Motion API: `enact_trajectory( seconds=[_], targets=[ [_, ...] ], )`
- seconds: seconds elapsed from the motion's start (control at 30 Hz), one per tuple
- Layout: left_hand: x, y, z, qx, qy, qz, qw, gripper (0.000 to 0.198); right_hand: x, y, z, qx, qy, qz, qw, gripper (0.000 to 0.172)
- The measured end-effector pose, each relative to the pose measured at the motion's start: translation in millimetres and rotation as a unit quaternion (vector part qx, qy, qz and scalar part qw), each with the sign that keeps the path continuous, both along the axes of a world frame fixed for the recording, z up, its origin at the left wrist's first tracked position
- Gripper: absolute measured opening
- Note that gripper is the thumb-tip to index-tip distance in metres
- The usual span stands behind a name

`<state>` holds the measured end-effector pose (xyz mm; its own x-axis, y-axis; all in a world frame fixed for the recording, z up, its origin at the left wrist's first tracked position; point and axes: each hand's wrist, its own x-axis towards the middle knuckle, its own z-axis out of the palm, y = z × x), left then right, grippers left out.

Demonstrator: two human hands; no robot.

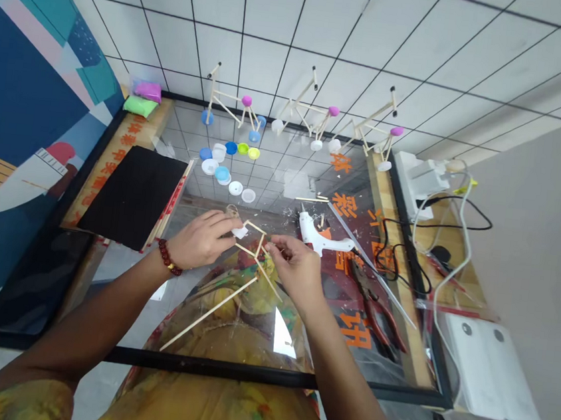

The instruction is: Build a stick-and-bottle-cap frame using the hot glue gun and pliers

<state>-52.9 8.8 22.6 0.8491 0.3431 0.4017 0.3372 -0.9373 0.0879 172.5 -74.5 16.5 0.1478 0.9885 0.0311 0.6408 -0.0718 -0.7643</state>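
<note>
So, my glass-topped table [218, 367] sits up against white tiles [276, 9], and the orange lettering [344, 205] on it includes a readable 体 and 彩. Mid-table before me, my left hand [202, 238] and right hand [297, 268] both pinch a small wooden stick frame [260, 244], fingertips closed on opposite sides.

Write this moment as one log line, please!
left hand: holding stick frame; right hand: pinching same frame; glue gun: lying right; pliers: lying farther right; stick models: three, far edge
</note>
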Motion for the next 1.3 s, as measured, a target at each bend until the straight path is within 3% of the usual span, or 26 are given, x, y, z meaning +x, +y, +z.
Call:
enact_trajectory(
  seconds=[0.17,0.47,0.7,0.9,1.07,1.13,1.3],
  targets=[
    [0.6,1.0,1.1,-0.006,0.007,0.001,1.0,0.022,4.6,-6.4,2.2,-0.001,-0.069,0.059,0.996,0.016],
    [1.6,0.3,2.5,-0.018,0.004,0.012,1.0,0.019,-0.5,-5.8,-6.6,0.016,-0.071,0.044,0.996,0.015],
    [1.1,2.7,0.7,-0.023,-0.005,0.002,1.0,0.022,3.9,-5.0,-5.9,0.052,-0.184,0.121,0.974,0.033],
    [0.9,3.8,0.5,-0.041,-0.004,0.004,0.999,0.023,3.4,-6.1,-9.8,0.057,-0.164,0.103,0.979,0.027],
    [-0.1,2.8,-0.6,-0.074,-0.013,0.017,0.997,0.015,6.1,-3.8,-9.8,0.052,-0.153,0.069,0.984,0.046],
    [-0.3,3.2,-1.1,-0.101,-0.029,0.025,0.994,0.022,7.2,-2.4,-8.3,0.047,-0.154,0.068,0.985,0.054],
    [0.1,6.3,-1.8,-0.186,-0.09,0.041,0.977,0.062,2.1,-4.5,0.3,0.042,-0.14,0.094,0.985,0.059]
  ],
)
